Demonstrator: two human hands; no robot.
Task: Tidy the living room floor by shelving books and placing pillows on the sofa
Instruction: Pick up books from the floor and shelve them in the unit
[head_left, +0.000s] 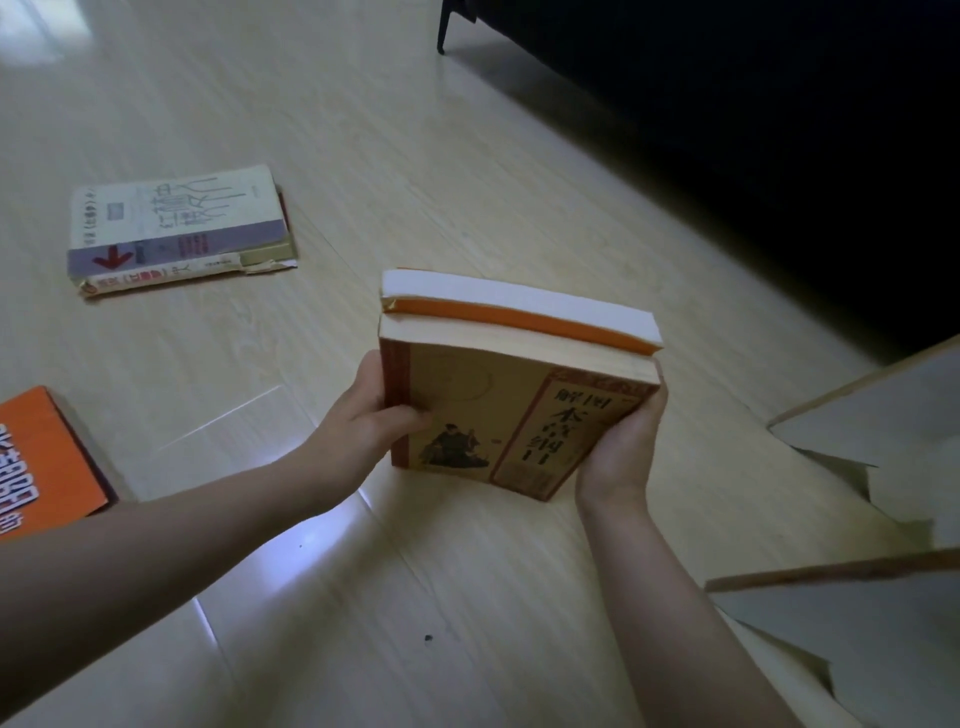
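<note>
Two books (493, 410) clasped between left grip (374, 415) and right grip (621, 441), above floor (363, 156). Step: shelving. Next: carry to probable shelf (862, 410) at right, keeping pair squeezed.

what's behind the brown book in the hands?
A second book, white page edges and orange cover edge showing. Its faces and title are hidden behind the brown book.

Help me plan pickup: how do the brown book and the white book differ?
The brown book is gripped, tilted, by the left hand and right hand; the white book lies flat, untouched. The brown book's cover shows a seated figure; the white book's has a purple band and red arrow. Each is one of a stacked pair.
</note>
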